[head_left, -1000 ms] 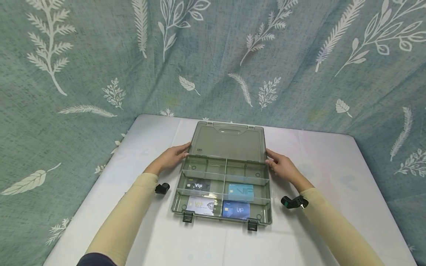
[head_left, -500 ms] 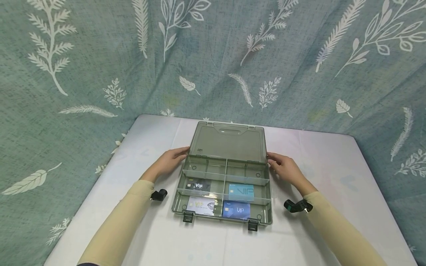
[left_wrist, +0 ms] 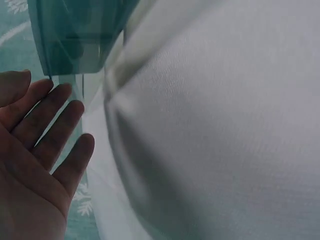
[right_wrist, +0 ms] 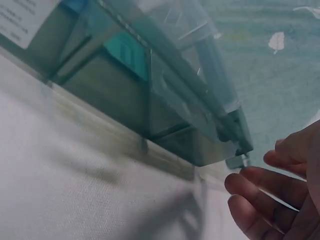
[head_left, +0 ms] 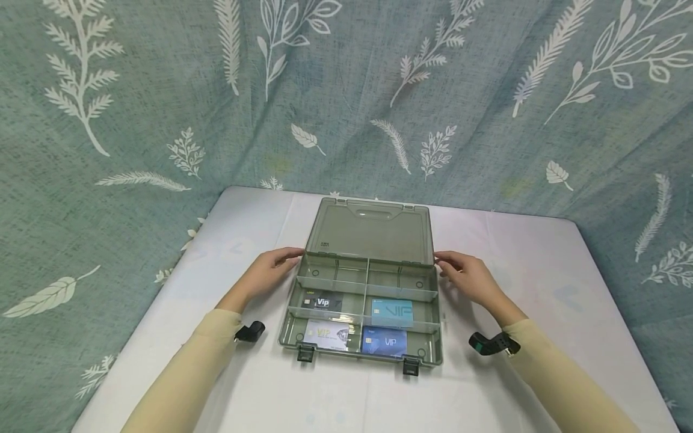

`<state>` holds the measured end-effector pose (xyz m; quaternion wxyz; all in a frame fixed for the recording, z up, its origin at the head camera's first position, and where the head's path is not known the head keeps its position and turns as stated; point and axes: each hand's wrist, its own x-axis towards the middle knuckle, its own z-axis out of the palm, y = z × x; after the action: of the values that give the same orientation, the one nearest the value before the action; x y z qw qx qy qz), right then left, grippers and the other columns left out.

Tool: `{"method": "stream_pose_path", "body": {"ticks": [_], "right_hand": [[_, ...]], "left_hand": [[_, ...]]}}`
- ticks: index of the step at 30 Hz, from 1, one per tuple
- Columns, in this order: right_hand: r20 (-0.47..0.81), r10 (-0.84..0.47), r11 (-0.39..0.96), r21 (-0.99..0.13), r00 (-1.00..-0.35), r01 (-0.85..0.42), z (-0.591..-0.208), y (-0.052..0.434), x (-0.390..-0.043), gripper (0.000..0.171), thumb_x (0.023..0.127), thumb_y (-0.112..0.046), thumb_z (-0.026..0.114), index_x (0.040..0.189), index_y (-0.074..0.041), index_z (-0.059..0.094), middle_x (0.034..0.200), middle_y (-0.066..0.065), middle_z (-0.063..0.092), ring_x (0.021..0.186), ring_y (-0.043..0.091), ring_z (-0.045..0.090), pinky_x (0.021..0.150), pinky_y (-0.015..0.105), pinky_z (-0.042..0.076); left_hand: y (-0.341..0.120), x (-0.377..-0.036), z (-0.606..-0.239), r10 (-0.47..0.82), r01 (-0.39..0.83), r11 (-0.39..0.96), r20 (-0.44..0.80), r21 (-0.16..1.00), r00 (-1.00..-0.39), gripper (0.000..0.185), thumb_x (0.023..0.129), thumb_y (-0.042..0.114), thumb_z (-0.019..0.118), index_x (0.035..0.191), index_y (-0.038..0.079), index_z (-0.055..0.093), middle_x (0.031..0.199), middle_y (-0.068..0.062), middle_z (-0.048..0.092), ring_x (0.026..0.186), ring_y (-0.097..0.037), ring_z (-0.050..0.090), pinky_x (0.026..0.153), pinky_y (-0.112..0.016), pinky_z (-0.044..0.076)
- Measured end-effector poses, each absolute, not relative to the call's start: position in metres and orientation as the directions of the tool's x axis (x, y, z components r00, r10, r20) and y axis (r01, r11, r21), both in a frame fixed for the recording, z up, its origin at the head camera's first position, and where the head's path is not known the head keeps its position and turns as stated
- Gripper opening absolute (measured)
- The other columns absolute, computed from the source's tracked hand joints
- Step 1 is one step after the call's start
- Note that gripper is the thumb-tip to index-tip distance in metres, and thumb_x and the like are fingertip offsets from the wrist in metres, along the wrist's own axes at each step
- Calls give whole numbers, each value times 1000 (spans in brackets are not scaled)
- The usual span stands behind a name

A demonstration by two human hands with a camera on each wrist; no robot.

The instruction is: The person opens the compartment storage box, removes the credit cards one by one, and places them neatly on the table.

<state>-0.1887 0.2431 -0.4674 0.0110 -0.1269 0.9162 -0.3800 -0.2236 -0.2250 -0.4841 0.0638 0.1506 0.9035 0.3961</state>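
A translucent grey-green compartment box [head_left: 400,275] lies on the table with its lid [head_left: 373,231] folded back flat. Several cards lie in its middle and front rows: a black "Vip" card [head_left: 322,301], a teal card [head_left: 392,313], a white card [head_left: 327,334] and a blue card [head_left: 384,341]. At the left hinge corner, my left hand [head_left: 265,273] has its fingertips at the edge, fingers loosely extended in the left wrist view. My right hand [head_left: 470,278] mirrors it at the right hinge corner, with relaxed fingers close to the box; contact cannot be told.
Two black latches [head_left: 411,366] stick out from the box's front edge. A white cloth [head_left: 346,397] covers the table. Behind it hangs a leaf-patterned green-blue curtain [head_left: 346,144]. A black wrist camera [head_left: 492,344] sits at each wrist.
Both hands have slid from the lid's sides back toward the person, down to the hinge line, and their wrists have moved slightly outward. The box and cards have stayed put.
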Motion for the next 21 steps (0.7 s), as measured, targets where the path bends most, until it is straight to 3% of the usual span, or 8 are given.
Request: {"method": "stream_pose_path", "body": {"ticks": [11, 21], "right_hand": [[51, -261, 637, -741, -964, -212, -451, 241, -176, 34, 106, -16, 56, 136, -2, 63, 120, 16, 72, 99, 30, 71, 80, 39, 62], [19, -322, 578, -788, -946, -213, -437, 233, -159, 34, 105, -19, 61, 135, -3, 64, 119, 17, 71, 99, 29, 70, 80, 29, 61]], "left_hand": [[-224, -207, -474, 340, 266, 612, 56, 745, -939, 38, 105, 25, 61, 139, 9, 62, 139, -13, 62, 125, -37, 60, 108, -53, 48], [-223, -187, -466, 412, 352, 572, 112, 741, -905, 46, 99, 24, 70, 139, 4, 61, 140, -12, 59, 127, -35, 57, 104, -51, 52]]}}
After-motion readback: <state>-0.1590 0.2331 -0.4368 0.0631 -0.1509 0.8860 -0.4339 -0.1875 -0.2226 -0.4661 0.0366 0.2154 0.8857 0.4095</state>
